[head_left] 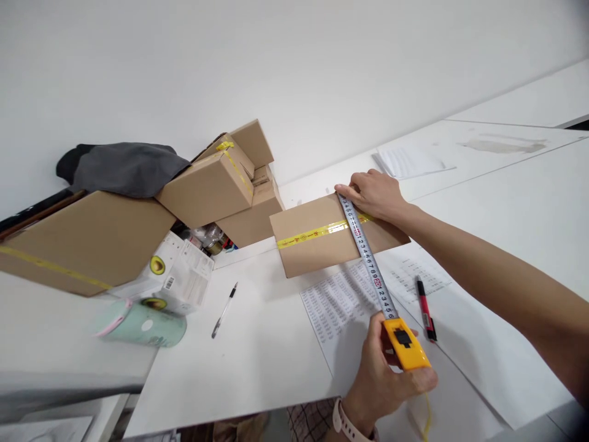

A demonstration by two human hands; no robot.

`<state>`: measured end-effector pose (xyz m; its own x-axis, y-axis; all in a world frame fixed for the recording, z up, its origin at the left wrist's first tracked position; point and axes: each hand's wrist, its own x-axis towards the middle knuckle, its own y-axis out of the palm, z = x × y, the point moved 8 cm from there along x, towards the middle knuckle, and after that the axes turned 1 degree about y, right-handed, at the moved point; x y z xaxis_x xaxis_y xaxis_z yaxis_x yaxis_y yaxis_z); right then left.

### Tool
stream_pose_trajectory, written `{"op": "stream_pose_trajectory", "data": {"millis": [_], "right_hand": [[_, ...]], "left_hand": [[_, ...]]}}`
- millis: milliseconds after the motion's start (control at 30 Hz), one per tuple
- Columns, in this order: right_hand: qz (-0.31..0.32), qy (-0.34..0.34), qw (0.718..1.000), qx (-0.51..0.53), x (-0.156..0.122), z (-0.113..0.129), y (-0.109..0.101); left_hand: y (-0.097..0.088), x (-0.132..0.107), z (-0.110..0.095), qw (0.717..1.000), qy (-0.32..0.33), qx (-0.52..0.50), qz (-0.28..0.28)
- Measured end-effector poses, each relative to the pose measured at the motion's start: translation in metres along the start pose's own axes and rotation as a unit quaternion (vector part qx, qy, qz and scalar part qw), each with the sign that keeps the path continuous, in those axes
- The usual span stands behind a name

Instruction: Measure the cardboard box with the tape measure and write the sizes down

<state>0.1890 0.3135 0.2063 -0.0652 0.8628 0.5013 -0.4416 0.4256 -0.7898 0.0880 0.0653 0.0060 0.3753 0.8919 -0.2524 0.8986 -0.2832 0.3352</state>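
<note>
A yellow tape measure [407, 345] is gripped by its case in my left hand [384, 383], low and right of the middle; a pale watch band is on that wrist. Its metal blade [367, 252] runs out over a closed cardboard box [317, 242] with yellow printed tape along its top. At the far edge of the box, my right hand [375, 193] pinches the blade's end, its thumb and fingers closed. The blade's tip is hidden there. Printed sheets [338, 301] lie under and before the box, and a red and black pen [426, 310] rests beside them.
More cardboard boxes [207, 187] are piled at the left against the wall, a dark cloth [129, 169] on top. A white avocado-print carton [184, 273], a mint green bottle [151, 324] and a clear pen [224, 310] sit nearer. Papers [409, 161] lie at the back.
</note>
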Motion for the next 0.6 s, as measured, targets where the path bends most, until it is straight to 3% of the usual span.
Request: {"op": "stream_pose_trajectory", "data": {"millis": [167, 367, 533, 600], "right_hand": [[-0.022, 0.003, 1.000, -0.010, -0.017, 0.003, -0.008], [-0.084, -0.004, 0.996, -0.002, -0.079, 0.009, -0.009], [-0.028, -0.031, 0.999, 0.028, -0.128, 0.003, 0.018], [-0.017, -0.025, 0.996, 0.082, -0.137, 0.002, 0.013]], "left_hand": [[-0.007, -0.023, 0.006, 0.998, 0.042, 0.041, -0.018], [-0.011, -0.045, 0.016, 0.997, 0.043, 0.070, -0.005], [-0.010, -0.044, 0.014, 0.993, 0.046, 0.112, 0.012], [-0.009, -0.045, 0.010, 0.990, 0.045, 0.135, 0.013]]}}
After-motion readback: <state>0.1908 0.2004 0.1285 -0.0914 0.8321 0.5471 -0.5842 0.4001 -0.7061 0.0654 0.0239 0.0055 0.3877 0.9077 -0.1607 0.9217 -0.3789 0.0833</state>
